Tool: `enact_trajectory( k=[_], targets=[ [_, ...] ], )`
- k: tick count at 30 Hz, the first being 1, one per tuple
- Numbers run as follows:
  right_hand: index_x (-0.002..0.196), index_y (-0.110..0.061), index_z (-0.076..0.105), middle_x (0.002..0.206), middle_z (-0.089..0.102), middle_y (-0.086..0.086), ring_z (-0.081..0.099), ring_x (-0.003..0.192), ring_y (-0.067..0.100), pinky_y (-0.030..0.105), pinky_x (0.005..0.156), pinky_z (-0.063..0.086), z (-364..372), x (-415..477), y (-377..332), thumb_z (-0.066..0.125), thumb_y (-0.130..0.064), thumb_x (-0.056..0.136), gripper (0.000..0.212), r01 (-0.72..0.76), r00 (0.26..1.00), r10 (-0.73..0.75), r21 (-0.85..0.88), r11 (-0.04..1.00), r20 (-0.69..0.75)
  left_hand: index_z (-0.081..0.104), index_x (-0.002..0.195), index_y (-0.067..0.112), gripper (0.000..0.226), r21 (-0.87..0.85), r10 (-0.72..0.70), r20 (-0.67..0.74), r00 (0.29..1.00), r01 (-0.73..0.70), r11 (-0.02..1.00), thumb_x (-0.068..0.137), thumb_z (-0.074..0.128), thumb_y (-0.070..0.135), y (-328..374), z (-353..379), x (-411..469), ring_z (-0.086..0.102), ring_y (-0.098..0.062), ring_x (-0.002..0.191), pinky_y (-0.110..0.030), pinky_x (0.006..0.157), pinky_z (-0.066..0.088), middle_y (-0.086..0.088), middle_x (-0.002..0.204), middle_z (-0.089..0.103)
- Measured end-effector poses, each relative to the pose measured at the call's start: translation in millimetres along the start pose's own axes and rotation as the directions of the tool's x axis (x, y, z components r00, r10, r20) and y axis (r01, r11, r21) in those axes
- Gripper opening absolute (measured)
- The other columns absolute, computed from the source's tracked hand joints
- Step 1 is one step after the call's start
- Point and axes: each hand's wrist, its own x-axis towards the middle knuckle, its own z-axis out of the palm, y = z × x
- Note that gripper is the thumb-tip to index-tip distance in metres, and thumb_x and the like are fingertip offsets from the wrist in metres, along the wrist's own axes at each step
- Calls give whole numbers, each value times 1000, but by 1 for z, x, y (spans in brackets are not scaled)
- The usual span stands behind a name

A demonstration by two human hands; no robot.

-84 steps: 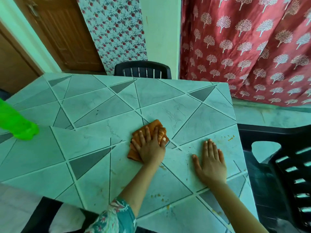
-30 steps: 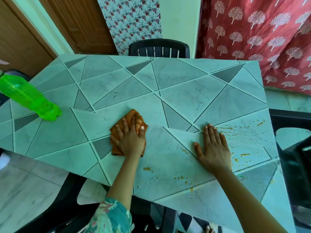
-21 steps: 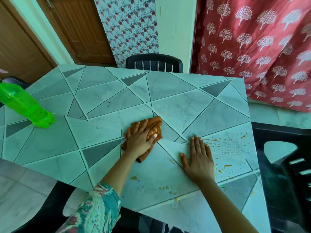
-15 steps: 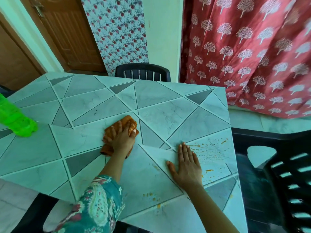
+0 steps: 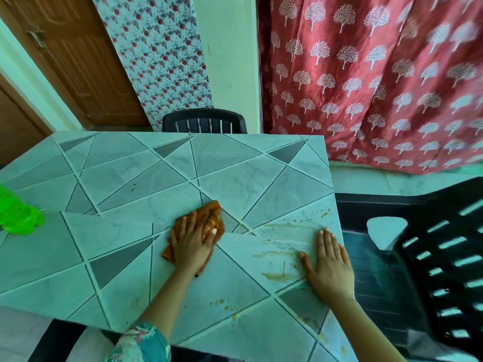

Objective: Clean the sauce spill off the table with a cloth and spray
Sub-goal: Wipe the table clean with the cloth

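Head camera, looking down: a bright green, translucent spray bottle point(image 5: 18, 218) sits at the desk's left side, mostly cut off by the frame edge; its top is out of view, and whether it stands or lies cannot be told. The orange cloth point(image 5: 213, 218) is crumpled and soft-looking, largely hidden under the left hand point(image 5: 192, 246), near the middle of the desk point(image 5: 117, 231). That hand presses flat on it, fingers straight and spread, not curled round it. The right hand point(image 5: 330, 265) lies palm down at the desk's right edge, fingers straight and together, holding nothing. Between the two hands is the sauce spill point(image 5: 277, 275): thin orange-brown streaks, with small specks nearer the front edge. The desk top is glossy, printed with pale marbled triangles, darker grey wedges and white lines. A teal floral sleeve point(image 5: 141, 346) is cut off at the bottom. Only the slatted black backrest of a plastic chair point(image 5: 203, 121) shows beyond the far edge; a second black chair point(image 5: 418, 244) on the right is blurred. A red curtain point(image 5: 379, 74) carries pale tree shapes.
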Motion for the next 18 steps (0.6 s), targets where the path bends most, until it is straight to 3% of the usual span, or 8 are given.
enact_trajectory(
  k=[3,5,9,11,13,15,18],
  targets=[
    [147,-12,-10,155,-11,0,-6,145,14,26,112,-11,3,-2,0,-26,-71,69,99,-16,1000,16,-17,1000,-10,30,144,38,52,-43,-121,66,990,124,991,95,32,54,22,-7,35,2,-24,145,-54,114,2,7,159,8],
    [148,-12,-8,157,-8,1,-5,145,14,26,112,-11,5,0,1,-19,-70,74,94,-17,1000,16,-19,1000,-27,31,143,41,49,-48,-49,96,994,54,997,95,34,51,52,-4,47,0,-26,145,-57,113,-1,7,159,6],
    [148,-12,-6,157,-7,2,-5,145,15,27,112,-12,5,1,0,-19,-70,74,96,-11,999,11,-18,1000,-42,26,143,47,53,-6,253,148,956,-255,967,91,28,57,114,19,23,0,-25,146,-55,114,-4,9,159,3],
    [149,-11,-3,157,-5,3,-3,145,16,27,112,-11,6,1,0,-21,-71,73,99,-15,999,14,-20,1000,-51,30,141,49,59,4,388,131,912,-392,920,84,21,61,128,27,-9,11,-26,146,-54,114,-1,9,158,15],
    [149,-11,-2,156,-5,2,-2,145,15,26,112,-11,6,0,0,-19,-71,74,98,-13,998,13,-11,1000,-59,38,137,49,56,-2,487,85,869,-489,872,83,27,59,118,32,-32,25,-26,142,-51,113,3,10,154,27],
    [149,-11,-5,154,-10,1,-7,144,13,26,112,-13,6,0,1,-20,-71,74,97,-5,998,5,1,1000,-59,37,136,50,54,10,515,69,855,-516,856,84,28,58,96,32,-34,23,-21,143,-46,112,2,14,154,25],
    [149,-11,-5,153,-12,0,-9,142,12,28,114,-10,8,1,1,-19,-72,75,96,5,997,-4,19,1000,-76,44,135,44,62,22,418,26,908,-419,908,81,19,59,71,21,-8,22,-19,143,-44,111,6,16,154,25]
  ],
)
